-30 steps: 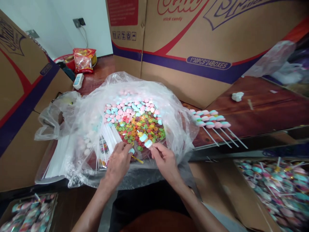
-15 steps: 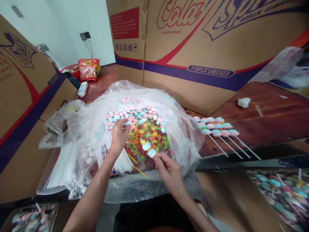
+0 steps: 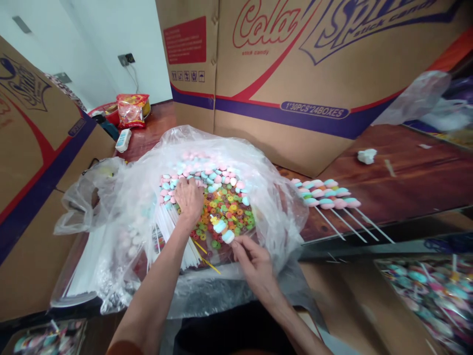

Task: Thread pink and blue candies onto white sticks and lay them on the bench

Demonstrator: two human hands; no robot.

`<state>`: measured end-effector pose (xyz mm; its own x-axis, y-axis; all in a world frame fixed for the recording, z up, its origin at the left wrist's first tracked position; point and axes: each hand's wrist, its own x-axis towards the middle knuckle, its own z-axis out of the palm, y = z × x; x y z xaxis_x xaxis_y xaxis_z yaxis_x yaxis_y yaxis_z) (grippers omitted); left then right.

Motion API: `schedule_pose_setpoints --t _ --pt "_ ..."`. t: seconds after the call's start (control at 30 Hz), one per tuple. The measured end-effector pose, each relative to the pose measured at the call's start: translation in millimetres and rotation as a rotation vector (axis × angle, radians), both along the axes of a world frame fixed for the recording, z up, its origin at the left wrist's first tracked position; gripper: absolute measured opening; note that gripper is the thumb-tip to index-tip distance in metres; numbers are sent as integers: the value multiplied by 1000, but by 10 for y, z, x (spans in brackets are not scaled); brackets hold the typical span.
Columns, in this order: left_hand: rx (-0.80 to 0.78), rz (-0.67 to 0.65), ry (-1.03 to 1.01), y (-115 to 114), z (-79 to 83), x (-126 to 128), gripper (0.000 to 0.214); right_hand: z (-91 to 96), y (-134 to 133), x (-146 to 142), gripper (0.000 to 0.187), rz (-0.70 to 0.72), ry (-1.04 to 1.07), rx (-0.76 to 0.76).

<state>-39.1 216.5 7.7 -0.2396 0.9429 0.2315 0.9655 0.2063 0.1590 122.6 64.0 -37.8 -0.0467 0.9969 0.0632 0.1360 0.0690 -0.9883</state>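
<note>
My right hand point(image 3: 255, 264) pinches the lower end of a candy skewer between thumb and fingers. The candy skewer point(image 3: 223, 230) carries blue-and-white marshmallows with small coloured rings between them and is tilted up to the left. My left hand point(image 3: 189, 198) is in the pile of pink and blue marshmallows point(image 3: 218, 178), fingers bent and closed downward, its fingertips hidden. Below the pile lie many ring-shaped candies point(image 3: 231, 207) in green, yellow, orange and red. White sticks point(image 3: 170, 228) lie under my left wrist. A clear plastic bag point(image 3: 266, 182) surrounds all this.
Several finished candy skewers point(image 3: 327, 197) lie at the right, sticks over the table's edge. Large cardboard boxes point(image 3: 258, 116) stand behind and at the left. A crumpled tissue point(image 3: 366, 156) is on the table point(image 3: 410, 182). Boxes of wrapped candies point(image 3: 428, 296) sit lower down.
My left hand has moved slightly up and right, and its fingers have gone down into the marshmallows. My right hand still holds the candy skewer. The view has shifted a little.
</note>
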Motion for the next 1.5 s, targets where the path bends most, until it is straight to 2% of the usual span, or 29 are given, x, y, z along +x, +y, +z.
schedule_pose_setpoints --t 0.17,0.3,0.37,0.43,0.53,0.63,0.87,1.2,1.33,1.5 --pt "74 -8 -108 37 -9 -62 25 20 -2 -1 28 -8 -15 2" --pt "223 -69 -298 -181 24 -107 27 76 13 6 29 -27 -10 1" --pt "251 -154 -525 -367 12 -124 25 109 23 6 29 -34 -13 -3" --pt "174 -229 -857 -564 -20 -128 25 131 29 -1 29 -35 -18 1" --pt "63 -234 -1296 -802 -74 -107 30 136 23 -20 28 -21 -29 8" --pt "83 -188 -1440 -923 -100 -79 34 119 4 -41 27 3 -55 14" --pt "107 -181 -1418 -1014 -137 -73 34 100 -15 -81 28 2 -98 14" --pt "166 -221 -1215 -1036 -380 -122 30 128 1 -76 29 36 -154 32" --pt "201 -224 -1162 -1048 -362 -110 28 134 -1 -62 29 40 -202 27" --pt "227 -278 -954 -1105 -282 -79 24 134 -7 -78 27 13 -200 -10"
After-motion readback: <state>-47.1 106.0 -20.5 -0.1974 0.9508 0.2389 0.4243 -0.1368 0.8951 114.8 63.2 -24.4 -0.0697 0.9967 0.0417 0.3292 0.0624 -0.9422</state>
